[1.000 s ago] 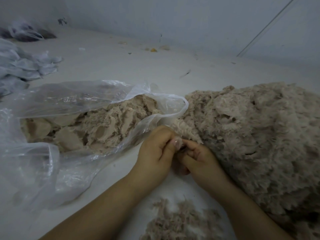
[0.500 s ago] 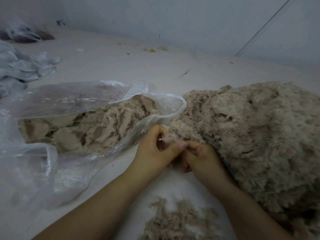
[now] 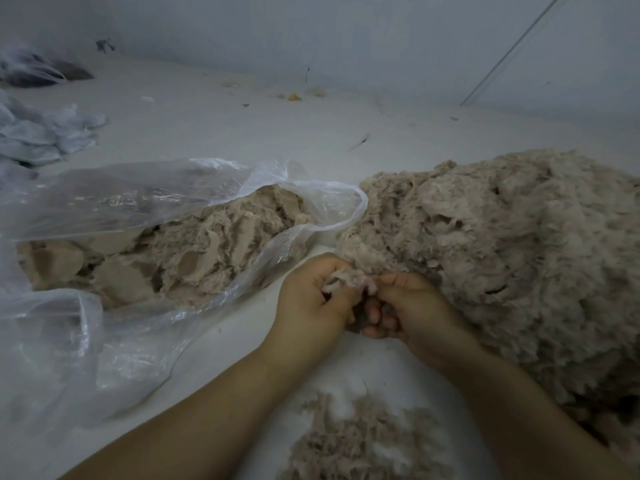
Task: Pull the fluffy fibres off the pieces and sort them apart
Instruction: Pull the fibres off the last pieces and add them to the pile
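Both hands meet at the near edge of a big heap of fluffy fibres (image 3: 512, 258) on the pale surface (image 3: 242, 126). The left hand (image 3: 311, 303) and the right hand (image 3: 408, 306) each pinch a small fluffy piece (image 3: 349, 284) held between them. A clear plastic bag (image 3: 114, 202) of beige pieces lies to the left, its mouth just beside the heap. A smaller loose tuft pile (image 3: 363, 441) lies between the forearms.

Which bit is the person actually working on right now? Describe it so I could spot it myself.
Start at the big fluffy pile on the right and follow its near-left edge to the two hands. The left hand and right hand pinch a small pale tuft between them. Unlike the loose fibres lying nearer the camera, it is held.
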`<control>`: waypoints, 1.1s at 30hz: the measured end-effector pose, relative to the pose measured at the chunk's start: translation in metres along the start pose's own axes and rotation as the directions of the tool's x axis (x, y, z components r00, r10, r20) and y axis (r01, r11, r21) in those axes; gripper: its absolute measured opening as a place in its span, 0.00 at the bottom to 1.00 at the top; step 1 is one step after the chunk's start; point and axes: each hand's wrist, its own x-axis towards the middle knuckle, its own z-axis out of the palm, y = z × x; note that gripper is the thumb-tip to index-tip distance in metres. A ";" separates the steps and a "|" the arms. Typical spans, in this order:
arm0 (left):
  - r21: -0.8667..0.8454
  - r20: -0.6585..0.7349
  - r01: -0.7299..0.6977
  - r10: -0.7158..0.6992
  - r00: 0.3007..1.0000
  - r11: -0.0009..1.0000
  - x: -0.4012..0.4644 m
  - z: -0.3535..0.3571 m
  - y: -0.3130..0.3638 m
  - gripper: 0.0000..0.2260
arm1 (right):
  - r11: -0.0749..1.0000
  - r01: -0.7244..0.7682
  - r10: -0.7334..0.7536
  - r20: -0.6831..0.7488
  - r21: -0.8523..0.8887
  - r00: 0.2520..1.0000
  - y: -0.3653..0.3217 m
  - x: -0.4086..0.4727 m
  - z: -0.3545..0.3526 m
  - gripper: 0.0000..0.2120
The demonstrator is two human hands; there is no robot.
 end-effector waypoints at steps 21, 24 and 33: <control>-0.285 -0.075 0.076 -0.102 0.992 0.955 -0.004 -0.025 -0.009 0.11 | 0.981 0.186 -0.187 -0.013 -0.061 0.982 0.007 -0.005 0.003 0.21; -0.341 -0.080 0.129 -0.165 0.983 0.931 0.000 -0.028 -0.012 0.11 | 0.978 0.170 -0.159 -0.093 0.121 0.983 0.005 -0.004 0.003 0.19; -0.191 -0.009 0.062 -0.065 0.998 0.980 -0.001 -0.014 -0.011 0.09 | 0.969 0.222 -0.217 0.059 -0.106 0.974 0.008 -0.006 0.003 0.09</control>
